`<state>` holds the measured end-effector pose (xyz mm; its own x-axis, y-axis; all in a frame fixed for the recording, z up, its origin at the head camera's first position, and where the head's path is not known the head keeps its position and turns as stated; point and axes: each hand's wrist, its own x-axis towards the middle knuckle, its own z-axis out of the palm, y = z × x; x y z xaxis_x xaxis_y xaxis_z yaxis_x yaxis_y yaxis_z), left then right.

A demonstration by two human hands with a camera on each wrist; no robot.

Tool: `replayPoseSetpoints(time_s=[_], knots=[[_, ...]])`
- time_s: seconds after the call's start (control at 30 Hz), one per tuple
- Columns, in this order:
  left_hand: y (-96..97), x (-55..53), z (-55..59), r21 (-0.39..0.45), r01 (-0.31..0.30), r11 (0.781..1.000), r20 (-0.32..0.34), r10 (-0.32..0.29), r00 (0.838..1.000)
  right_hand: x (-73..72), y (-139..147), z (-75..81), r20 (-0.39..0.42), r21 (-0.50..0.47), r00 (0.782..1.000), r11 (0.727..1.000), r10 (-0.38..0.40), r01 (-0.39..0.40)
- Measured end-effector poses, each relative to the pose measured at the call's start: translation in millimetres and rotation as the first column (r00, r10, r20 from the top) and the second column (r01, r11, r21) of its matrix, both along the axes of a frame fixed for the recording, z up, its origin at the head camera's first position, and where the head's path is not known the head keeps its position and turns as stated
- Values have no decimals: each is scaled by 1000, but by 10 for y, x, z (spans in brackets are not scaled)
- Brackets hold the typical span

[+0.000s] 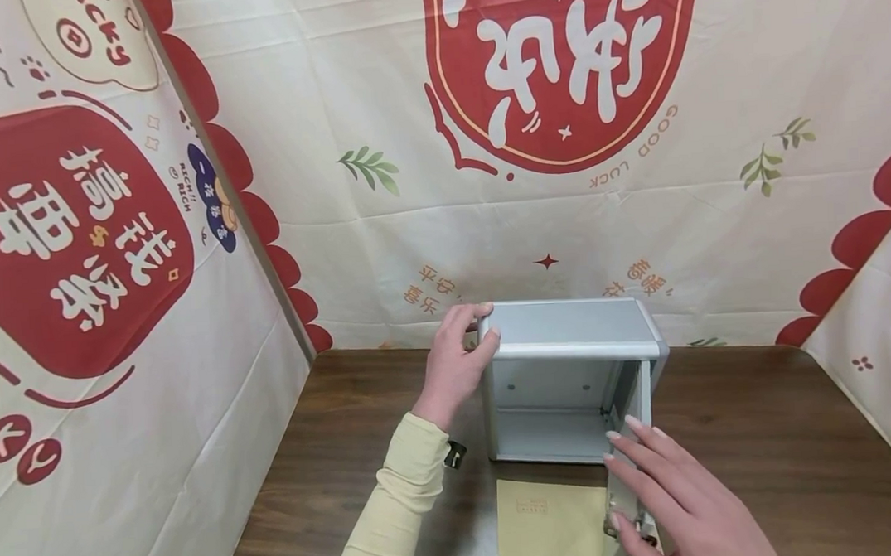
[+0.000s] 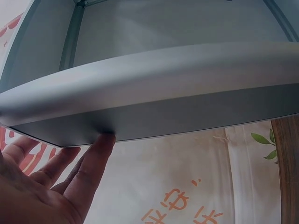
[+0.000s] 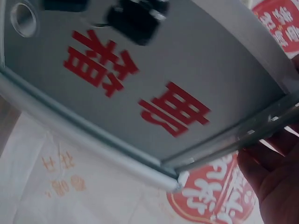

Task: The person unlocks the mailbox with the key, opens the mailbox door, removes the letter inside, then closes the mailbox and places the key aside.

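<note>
A silver-grey metal mailbox (image 1: 574, 322) stands on the table with its front open. Its door (image 1: 645, 394) is swung out at the right, almost edge-on in the head view. Red characters (image 3: 175, 109) mark the door's face in the right wrist view. My left hand (image 1: 455, 356) rests at the box's upper left corner, fingertips touching its side panel (image 2: 187, 116). My right hand (image 1: 682, 496) reaches over the door with fingers extended, touching its edge; its thumb is by the lock (image 1: 615, 526). A yellowish envelope (image 1: 538, 523) lies in front of the box, partly behind the door.
The brown wooden table (image 1: 781, 429) extends to both sides of the box. A white cloth (image 1: 384, 247) with red prints hangs close behind it, and another cloth (image 1: 219, 404) hangs along the left. Inside the box, the back wall (image 1: 547, 381) is visible.
</note>
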<state>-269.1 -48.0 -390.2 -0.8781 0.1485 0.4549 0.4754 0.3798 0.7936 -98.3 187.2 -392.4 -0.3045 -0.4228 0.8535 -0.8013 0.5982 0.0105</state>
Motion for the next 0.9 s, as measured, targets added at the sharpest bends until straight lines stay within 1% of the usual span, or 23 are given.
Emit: replayPoseSetpoints(time_s=[0.07,0.13,0.2,0.33,0.43,0.57,0.6,0.67,0.8,0.9], knots=[[-3,3,-10,3,2,1000,7,-2,1000,-25,-42,-40,30,23,1000,1000,-9,8],[-5,6,-17,5,3,1000,13,-3,1000,-36,-74,-78,87,66,995,997,-47,41],[-5,9,-20,6,4,1000,20,-4,1000,-44,-107,-110,142,108,985,991,-97,82],[-6,14,-22,11,4,1000,20,-5,1000,-110,-187,-134,165,135,978,985,-125,103],[-7,8,-29,11,5,1000,17,-5,1000,-165,-267,-143,155,103,981,990,-114,98],[-13,-3,-39,1,2,1000,5,-2,1000,-260,-391,-174,82,25,994,998,-67,65],[-15,-7,-40,-3,0,1000,-1,0,1000,-281,-418,-184,74,12,995,998,-64,64],[-20,-12,-41,-10,-4,1000,-12,4,1000,-320,-468,-203,77,-8,995,997,-70,71],[-23,-18,-38,-14,0,1000,-26,0,1000,-398,-558,-241,119,-21,985,992,-122,125],[-16,-12,-31,-13,10,1000,-27,-10,1000,-477,-626,-276,95,-57,986,988,-137,143]])
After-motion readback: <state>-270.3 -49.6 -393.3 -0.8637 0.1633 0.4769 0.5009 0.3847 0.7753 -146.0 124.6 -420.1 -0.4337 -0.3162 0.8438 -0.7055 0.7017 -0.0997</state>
